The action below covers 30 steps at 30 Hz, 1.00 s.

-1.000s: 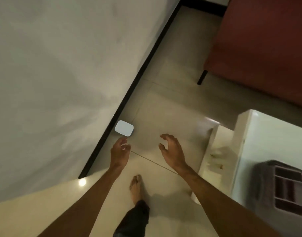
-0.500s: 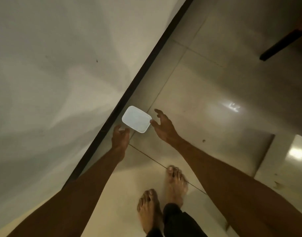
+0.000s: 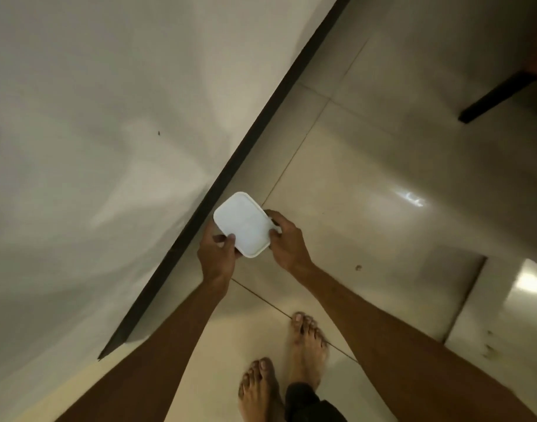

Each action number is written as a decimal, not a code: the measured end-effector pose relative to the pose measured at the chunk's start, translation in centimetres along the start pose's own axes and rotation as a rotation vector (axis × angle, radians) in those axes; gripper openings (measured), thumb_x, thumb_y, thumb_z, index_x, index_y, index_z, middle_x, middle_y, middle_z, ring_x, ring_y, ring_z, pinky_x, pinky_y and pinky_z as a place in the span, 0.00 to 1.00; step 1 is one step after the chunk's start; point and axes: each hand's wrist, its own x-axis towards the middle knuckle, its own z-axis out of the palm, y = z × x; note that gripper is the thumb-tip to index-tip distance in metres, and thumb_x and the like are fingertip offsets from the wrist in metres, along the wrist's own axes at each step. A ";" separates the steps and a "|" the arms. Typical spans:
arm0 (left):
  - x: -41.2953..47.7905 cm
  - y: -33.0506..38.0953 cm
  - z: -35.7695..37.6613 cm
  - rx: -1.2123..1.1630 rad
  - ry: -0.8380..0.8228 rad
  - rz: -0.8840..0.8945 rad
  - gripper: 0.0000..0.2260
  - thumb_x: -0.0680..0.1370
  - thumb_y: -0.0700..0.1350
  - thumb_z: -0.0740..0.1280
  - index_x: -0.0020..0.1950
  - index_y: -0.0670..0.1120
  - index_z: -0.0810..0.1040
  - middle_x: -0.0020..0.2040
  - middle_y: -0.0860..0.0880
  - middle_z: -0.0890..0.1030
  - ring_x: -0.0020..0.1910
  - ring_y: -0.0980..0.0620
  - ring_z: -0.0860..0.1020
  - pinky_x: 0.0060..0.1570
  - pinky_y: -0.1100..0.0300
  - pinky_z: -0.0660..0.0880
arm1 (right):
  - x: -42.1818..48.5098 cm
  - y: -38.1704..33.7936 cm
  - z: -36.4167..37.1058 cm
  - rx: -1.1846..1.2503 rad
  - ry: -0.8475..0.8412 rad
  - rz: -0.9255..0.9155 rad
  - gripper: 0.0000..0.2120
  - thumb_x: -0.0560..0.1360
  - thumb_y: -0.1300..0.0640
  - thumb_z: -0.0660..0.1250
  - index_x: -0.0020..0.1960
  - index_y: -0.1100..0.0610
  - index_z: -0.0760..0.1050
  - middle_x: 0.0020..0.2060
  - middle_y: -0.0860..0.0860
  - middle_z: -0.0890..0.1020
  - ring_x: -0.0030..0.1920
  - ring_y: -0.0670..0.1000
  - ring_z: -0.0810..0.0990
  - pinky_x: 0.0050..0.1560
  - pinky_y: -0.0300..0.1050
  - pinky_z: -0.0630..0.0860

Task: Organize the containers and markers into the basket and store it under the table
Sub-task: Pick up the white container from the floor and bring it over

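Note:
A white rectangular container (image 3: 243, 223) with rounded corners sits low over the tiled floor, beside the black skirting of the wall. My left hand (image 3: 216, 254) grips its near left corner, thumb on top. My right hand (image 3: 287, 239) holds its right edge with the fingers curled around it. Whether the container still touches the floor cannot be told. No basket or markers are in view.
A pale wall (image 3: 93, 147) with a black skirting strip (image 3: 230, 172) runs diagonally on the left. A dark furniture leg (image 3: 498, 97) stands at the upper right. A white table edge (image 3: 504, 315) shows at the right. My bare feet (image 3: 307, 345) stand on the glossy tiles.
Both hands closed in from either side of the white container and took hold of it. The view tipped further down toward the floor.

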 end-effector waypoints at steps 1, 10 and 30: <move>-1.6 1.7 -0.3 0.019 -0.023 0.023 0.30 0.77 0.39 0.71 0.77 0.50 0.66 0.66 0.43 0.76 0.61 0.43 0.78 0.49 0.40 0.83 | -1.5 -1.6 -1.3 0.018 0.031 -0.001 0.17 0.81 0.64 0.59 0.68 0.61 0.74 0.62 0.56 0.80 0.58 0.50 0.78 0.59 0.56 0.81; -17.9 15.7 -2.8 0.116 -0.294 0.282 0.32 0.75 0.53 0.72 0.77 0.54 0.64 0.67 0.44 0.76 0.61 0.44 0.79 0.46 0.42 0.84 | -17.0 -14.1 -12.9 0.095 0.300 -0.035 0.21 0.75 0.54 0.58 0.67 0.52 0.75 0.59 0.47 0.81 0.57 0.52 0.81 0.53 0.50 0.82; -65.9 15.9 5.1 0.264 -0.724 0.561 0.28 0.79 0.46 0.70 0.77 0.54 0.65 0.53 0.53 0.77 0.49 0.52 0.80 0.39 0.61 0.83 | -62.6 -7.3 -37.4 0.392 0.705 0.011 0.16 0.81 0.62 0.64 0.66 0.50 0.74 0.55 0.41 0.79 0.53 0.47 0.81 0.43 0.38 0.83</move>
